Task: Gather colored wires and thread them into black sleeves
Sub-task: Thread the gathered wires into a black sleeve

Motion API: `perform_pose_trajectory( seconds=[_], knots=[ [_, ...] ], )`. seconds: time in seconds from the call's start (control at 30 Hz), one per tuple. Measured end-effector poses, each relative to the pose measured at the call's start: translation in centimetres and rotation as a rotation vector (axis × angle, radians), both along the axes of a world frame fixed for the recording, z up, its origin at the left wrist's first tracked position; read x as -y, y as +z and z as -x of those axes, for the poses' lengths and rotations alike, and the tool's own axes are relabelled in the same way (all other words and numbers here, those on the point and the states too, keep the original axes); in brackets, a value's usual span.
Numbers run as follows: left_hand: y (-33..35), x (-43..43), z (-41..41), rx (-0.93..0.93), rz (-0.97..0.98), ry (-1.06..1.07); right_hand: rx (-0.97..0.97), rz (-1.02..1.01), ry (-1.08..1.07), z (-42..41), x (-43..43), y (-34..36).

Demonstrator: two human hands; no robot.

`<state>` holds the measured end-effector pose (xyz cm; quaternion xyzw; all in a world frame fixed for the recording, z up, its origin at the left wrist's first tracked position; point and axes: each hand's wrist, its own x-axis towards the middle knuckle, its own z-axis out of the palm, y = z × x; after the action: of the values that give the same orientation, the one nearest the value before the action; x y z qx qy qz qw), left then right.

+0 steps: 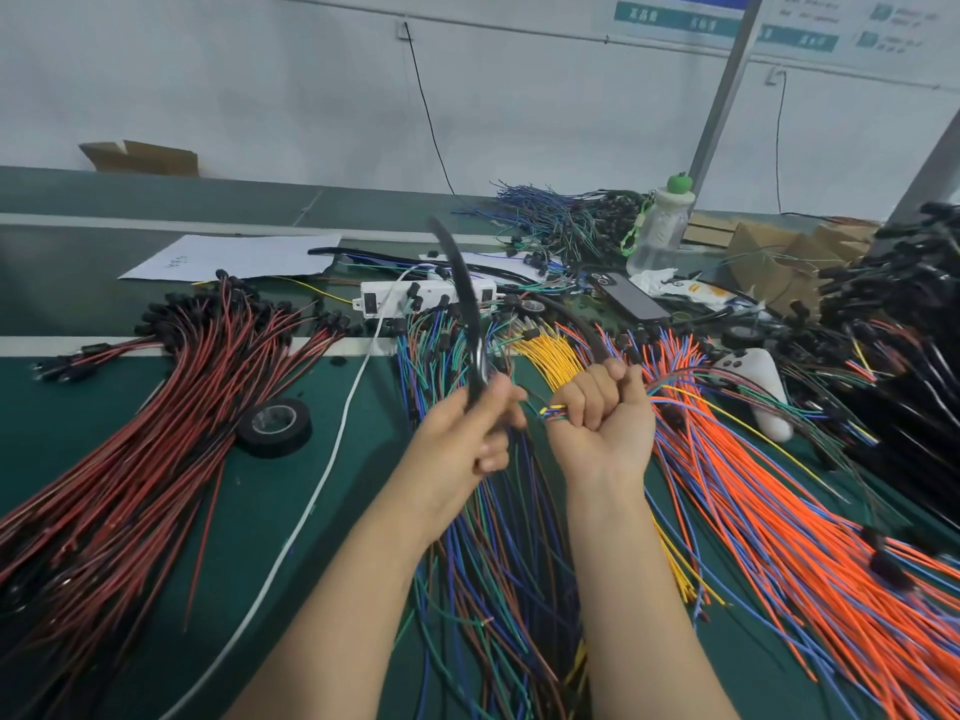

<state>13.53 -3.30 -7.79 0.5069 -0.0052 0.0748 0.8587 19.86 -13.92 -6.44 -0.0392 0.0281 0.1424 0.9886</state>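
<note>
My left hand (467, 433) grips the lower end of a long black sleeve (465, 293), which curves up and away over the table. My right hand (605, 413) is closed in a fist round a small bundle of colored wires (691, 394). Their short ends stick out to the left of the fist, a little apart from the sleeve's end. The rest of the bundle trails off to the right. A second black sleeve (576, 319) lies just behind my right hand.
Piles of wires cover the green table: red-and-black ones (156, 433) on the left, blue and green (493, 563) in the middle, yellow (550, 356), orange (779, 511) on the right. A tape roll (274, 426), power strip (415, 298), phone (631, 296) and bottle (660, 226) lie around.
</note>
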Motion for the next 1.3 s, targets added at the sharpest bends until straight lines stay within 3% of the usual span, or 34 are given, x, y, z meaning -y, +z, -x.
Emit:
perform_pose_trajectory(
  seconds=[0.1,0.27,0.5,0.83,1.3],
  knots=[
    [1.0,-0.8,-0.1,0.056,0.340,0.001,0.049,-0.040,-0.016,0.2,0.0,0.4],
    [1.1,-0.2,0.2,0.139,0.210,0.042,0.115,-0.067,0.016,0.9,-0.8,0.8],
    [0.1,0.6,-0.4,0.069,0.129,0.210,0.101,-0.196,-0.010,0.8,-0.2,1.1],
    [0.5,2.0,0.0,0.066,0.417,0.172,0.093,-0.245,-0.074,0.8,0.2,1.5],
    [1.0,2.1,0.5,0.049,0.401,0.066,0.054,-0.244,-0.083,0.8,0.8,1.7]
  ],
)
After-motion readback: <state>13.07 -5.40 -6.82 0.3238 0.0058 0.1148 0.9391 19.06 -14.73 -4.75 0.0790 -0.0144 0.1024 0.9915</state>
